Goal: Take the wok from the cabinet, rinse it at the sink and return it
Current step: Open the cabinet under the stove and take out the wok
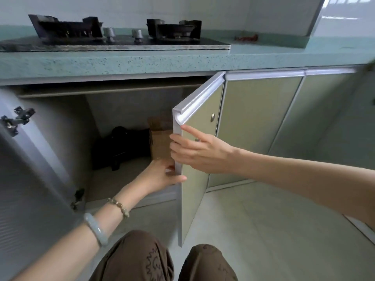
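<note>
At the cabinet point(132, 106), both hands point(160, 176) point(197, 153) grip its door point(193, 201).

The cabinet point(125, 106) gapes open at left with bare floor in front, but the half-open door point(193, 199) and a box point(160, 145) just behind it narrow the right, and a dark item point(123, 147) sits at the back.
</note>
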### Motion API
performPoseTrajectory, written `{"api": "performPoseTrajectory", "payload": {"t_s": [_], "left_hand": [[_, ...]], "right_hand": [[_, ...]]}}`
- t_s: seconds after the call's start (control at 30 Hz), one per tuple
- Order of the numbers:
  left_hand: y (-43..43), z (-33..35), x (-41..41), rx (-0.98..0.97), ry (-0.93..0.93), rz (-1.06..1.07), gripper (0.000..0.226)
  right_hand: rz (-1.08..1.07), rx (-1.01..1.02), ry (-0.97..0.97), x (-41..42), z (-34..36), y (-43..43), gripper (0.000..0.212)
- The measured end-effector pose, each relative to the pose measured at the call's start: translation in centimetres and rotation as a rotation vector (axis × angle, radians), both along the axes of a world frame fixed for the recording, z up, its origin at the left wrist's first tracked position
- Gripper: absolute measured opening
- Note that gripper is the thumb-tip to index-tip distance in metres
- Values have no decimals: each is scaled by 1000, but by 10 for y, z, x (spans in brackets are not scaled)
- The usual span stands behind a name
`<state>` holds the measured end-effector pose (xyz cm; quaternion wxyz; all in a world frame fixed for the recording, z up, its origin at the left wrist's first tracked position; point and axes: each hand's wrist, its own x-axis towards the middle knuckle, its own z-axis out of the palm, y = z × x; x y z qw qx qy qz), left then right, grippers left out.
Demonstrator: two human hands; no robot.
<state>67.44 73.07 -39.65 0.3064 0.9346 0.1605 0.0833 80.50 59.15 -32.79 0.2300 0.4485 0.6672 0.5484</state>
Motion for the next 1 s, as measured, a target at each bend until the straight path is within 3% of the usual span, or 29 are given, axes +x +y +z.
{"api": "performPoseTrajectory", "payload": {"t_s": [0.17, 0.3, 0.37, 0.77, 1.0], "left_hand": [[-58, -6, 27, -50, -61, -195, 19], [-94, -14, 57, -115, -120, -319, 38], [-112, -16, 72, -138, -161, -360, 34], [-174, -15, 129, -78, -259, -269, 24], [-189, -21, 155, -158, -231, -236, 24]], "right_hand": [[-113, -17, 13, 17, -1, -78, 37], [-262, -32, 25, 28, -2, -133, 40], [-342, -34, 10, 33, 0, -156, 45], [-636, -39, 25, 51, 8, -214, 54], [-690, 41, 146, 46, 9, -213, 32]]}}
